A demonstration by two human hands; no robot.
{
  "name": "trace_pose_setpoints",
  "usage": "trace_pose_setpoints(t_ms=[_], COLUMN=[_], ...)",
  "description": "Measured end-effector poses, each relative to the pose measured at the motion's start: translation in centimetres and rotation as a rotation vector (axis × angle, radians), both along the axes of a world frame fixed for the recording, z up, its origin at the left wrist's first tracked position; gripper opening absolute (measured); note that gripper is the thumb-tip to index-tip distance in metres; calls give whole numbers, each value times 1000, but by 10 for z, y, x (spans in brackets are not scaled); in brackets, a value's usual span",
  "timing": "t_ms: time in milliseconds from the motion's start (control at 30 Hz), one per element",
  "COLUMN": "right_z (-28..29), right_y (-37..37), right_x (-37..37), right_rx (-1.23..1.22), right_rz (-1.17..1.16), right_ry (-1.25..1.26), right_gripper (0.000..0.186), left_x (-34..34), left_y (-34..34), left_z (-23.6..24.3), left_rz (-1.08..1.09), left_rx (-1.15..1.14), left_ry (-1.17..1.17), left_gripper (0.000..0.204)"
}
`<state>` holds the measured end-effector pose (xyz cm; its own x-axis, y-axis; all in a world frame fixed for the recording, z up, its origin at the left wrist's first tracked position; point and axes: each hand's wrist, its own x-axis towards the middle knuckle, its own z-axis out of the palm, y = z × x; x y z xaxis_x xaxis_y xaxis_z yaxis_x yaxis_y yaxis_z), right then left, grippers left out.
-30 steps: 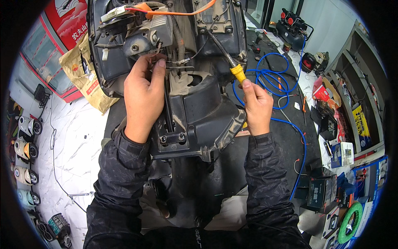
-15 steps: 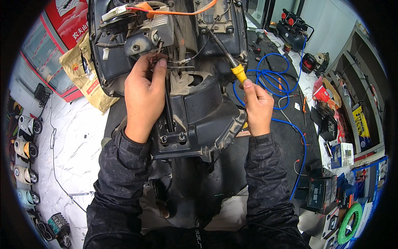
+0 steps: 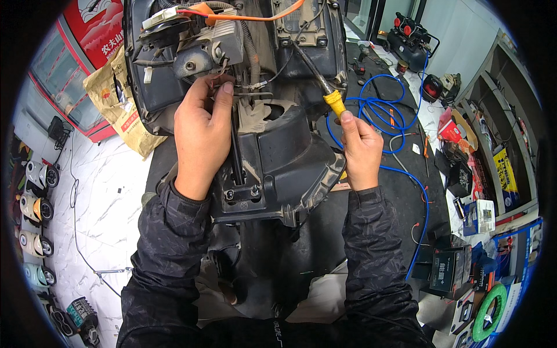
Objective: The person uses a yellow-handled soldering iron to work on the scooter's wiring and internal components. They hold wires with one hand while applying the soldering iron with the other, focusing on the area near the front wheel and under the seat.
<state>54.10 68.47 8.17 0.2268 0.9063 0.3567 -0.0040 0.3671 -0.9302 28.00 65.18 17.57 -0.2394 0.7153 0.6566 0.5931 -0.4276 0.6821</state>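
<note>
My left hand (image 3: pixel 203 124) is closed, with thumb and forefinger pinching thin brownish wires (image 3: pixel 217 79) beside a metal bracket. Just what lies between the fingertips is partly hidden. My right hand (image 3: pixel 362 148) grips the yellow handle of what looks like a soldering iron (image 3: pixel 333 101). Its metal shaft slants up and left, the thin end by a black panel. Both hands work over a dusty black scooter body (image 3: pixel 284 156). Above my left fingers sit a finned metal part (image 3: pixel 229 46), a ribbed conduit (image 3: pixel 252 52) and an orange cable (image 3: pixel 255 17).
A coiled blue hose (image 3: pixel 377 107) lies on the dark mat to the right, leading to an air compressor (image 3: pixel 409 43). Shelves (image 3: pixel 505 98) with boxes and a black battery (image 3: pixel 449 269) line the right side. At left are a brown paper bag (image 3: pixel 125 110), a red fridge (image 3: pixel 93 35) and toy-like scooters (image 3: pixel 36 209).
</note>
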Motion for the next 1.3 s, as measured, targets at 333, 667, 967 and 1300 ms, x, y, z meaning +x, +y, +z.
trace_pose_setpoints(t_ms=[333, 667, 967, 1300], right_z=[1, -1, 0, 0], right_y=[0, 0, 0, 0], right_x=[1, 1, 1, 1], right_rx=[-11, -13, -22, -23], right_rz=[22, 8, 22, 15], right_ry=[16, -8, -2, -17], right_gripper=[46, 45, 45, 45], left_x=[0, -1, -1, -1], left_y=[-1, -2, -2, -3], left_z=[0, 1, 2, 2], left_rz=[-7, -30, -34, -21], left_rx=[-21, -74, -73, -82], left_ry=[-8, -7, -12, -3], left_gripper=[26, 27, 26, 27])
